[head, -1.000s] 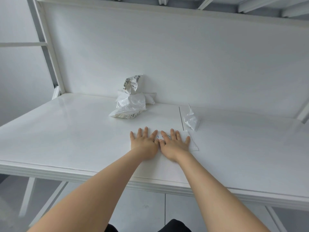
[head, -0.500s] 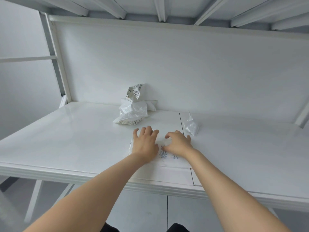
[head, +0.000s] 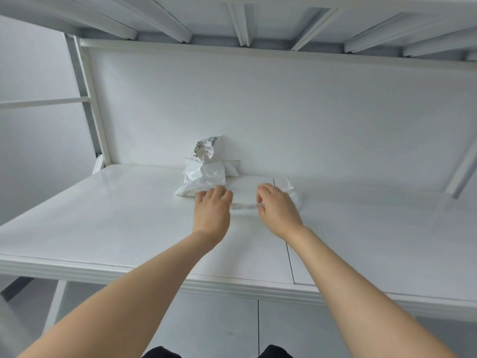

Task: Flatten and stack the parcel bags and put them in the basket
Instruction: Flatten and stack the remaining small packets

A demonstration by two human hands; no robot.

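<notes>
a: head view, the only one. where's the bag being handled?
b: the flat bag [head: 244,206] shows as a thin blurred strip between the two hands, just above the table [head: 103,223]. its long axis runs left to right, across the person.
a: and the grips?
b: the left hand [head: 213,211] has its fingers curled down over the strip's left end, and the right hand [head: 278,211] is curled over the right end. both look to be pinching it, but blur hides the fingertips, so that's a judgement.
a: what else is waiting?
b: a pile of crumpled bags [head: 204,177] sits against the back panel, just beyond the left hand. a small crumpled bag [head: 295,196] lies just behind the right hand, partly hidden by it.
a: so which hand goes where?
b: i'd say the left hand is nearer the pile and the right is nearer the small one. both lie farther from the person than the grip does. the flat bag needs setting down first, long axis crosswise, so the next one stacks square on it.
a: and the basket?
b: not in view. i can't tell which way it lies from the hands.
a: progress?
b: early, i reckon: one bag flat, the others crumpled.
</notes>
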